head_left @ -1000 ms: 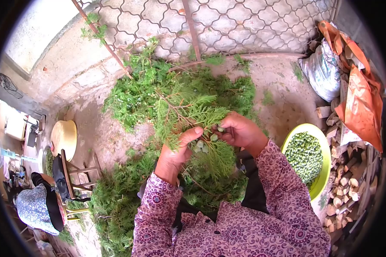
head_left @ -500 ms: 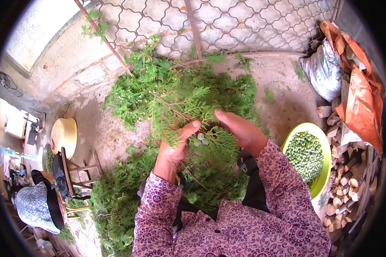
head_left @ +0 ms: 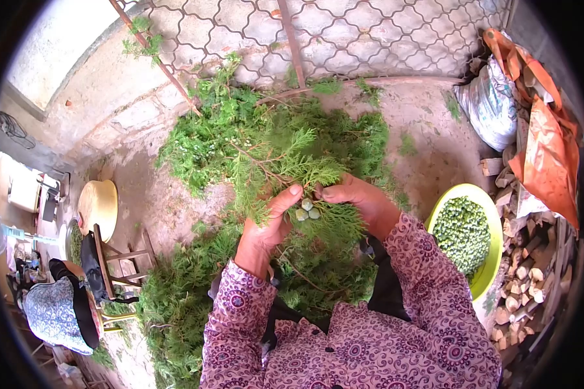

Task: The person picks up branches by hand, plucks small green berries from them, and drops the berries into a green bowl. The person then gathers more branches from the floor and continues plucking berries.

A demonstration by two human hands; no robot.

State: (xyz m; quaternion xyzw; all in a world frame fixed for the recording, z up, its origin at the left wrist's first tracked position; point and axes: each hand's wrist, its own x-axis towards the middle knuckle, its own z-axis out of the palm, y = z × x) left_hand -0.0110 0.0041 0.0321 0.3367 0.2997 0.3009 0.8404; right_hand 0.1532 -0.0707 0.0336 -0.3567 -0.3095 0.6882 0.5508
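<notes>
A leafy green branch [head_left: 266,170] is held up in front of my body, with a small cluster of pale green cones [head_left: 307,210] between my hands. My left hand [head_left: 270,228] is closed on the branch, thumb on top near the cones. My right hand [head_left: 362,200] is closed at the right of the cones, its thumb and fingers pinched on the sprig by the cluster. More cut greenery [head_left: 194,311] lies on the ground below and beyond both hands.
A yellow-green basin [head_left: 493,259] of small green cones stands at right, beside stacked firewood [head_left: 522,285], a white sack [head_left: 490,110] and an orange bag [head_left: 548,162]. A wire mesh [head_left: 383,39] is ahead. At left are another person [head_left: 55,314], a wooden chair [head_left: 126,266] and a round tub [head_left: 98,211].
My right hand has moved slightly left and down, and its thumb has come in to the cone cluster. The cones now show more fully. My left hand has barely moved.
</notes>
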